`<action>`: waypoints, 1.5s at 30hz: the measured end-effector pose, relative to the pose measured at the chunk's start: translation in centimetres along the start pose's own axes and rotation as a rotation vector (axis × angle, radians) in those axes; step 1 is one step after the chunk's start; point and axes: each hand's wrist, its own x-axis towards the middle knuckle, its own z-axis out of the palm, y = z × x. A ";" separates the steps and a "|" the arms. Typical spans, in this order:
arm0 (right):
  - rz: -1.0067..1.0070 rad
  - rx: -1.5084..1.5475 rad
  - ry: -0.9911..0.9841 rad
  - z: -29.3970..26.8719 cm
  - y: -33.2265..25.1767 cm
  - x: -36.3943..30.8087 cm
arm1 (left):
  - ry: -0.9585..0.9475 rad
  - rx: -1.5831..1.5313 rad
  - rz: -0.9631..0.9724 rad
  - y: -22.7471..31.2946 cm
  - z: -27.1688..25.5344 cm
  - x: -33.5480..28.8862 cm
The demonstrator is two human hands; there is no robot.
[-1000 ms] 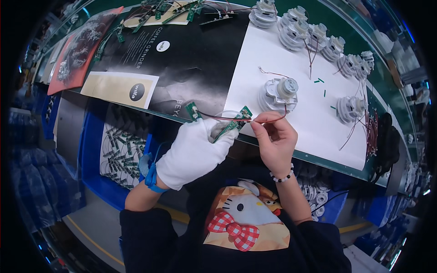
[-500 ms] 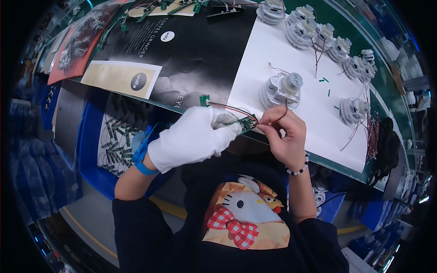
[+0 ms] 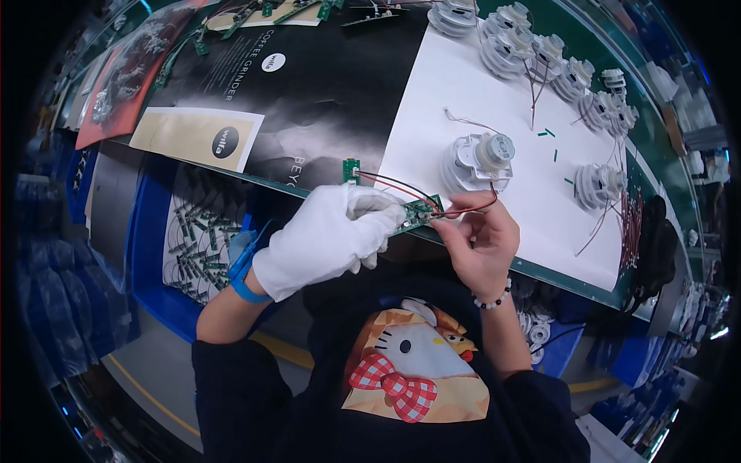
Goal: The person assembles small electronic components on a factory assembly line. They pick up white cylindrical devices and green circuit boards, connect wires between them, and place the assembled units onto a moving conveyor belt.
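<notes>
My left hand (image 3: 328, 235), in a white glove with a blue wrist strap, is closed on a narrow green circuit board (image 3: 421, 214). Red and black wires run from it to a small green board (image 3: 351, 170) that sticks out beyond the glove. At the other end of the narrow board, my bare right hand (image 3: 486, 241) pinches the dark red motor wires (image 3: 472, 210) between thumb and fingers. Those wires loop down from a white motor unit (image 3: 480, 160) standing on the white sheet just beyond. The fingers partly hide where the wires meet the board.
More motor units (image 3: 505, 50) line the far right of the table, with another motor unit (image 3: 600, 186) nearer. A bundle of red wires (image 3: 631, 235) lies at the right edge. Below the table's left side, a blue bin (image 3: 150, 255) holds several boards. An orange bag (image 3: 127, 85) lies far left.
The narrow board has turned so its component side shows more. My right fingers have shifted slightly along the wires at its end. The small board has swung more upright.
</notes>
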 end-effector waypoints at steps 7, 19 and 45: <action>0.649 0.659 -0.064 0.2 -1.1 -3.2 | 0.022 0.089 0.094 -0.9 1.2 -0.3; 0.502 0.914 -0.021 0.6 0.0 -2.9 | 0.224 0.424 0.472 -1.7 2.7 -0.7; 0.451 -0.564 -0.652 -4.2 0.3 16.4 | 0.232 0.500 0.606 -1.6 1.9 -1.5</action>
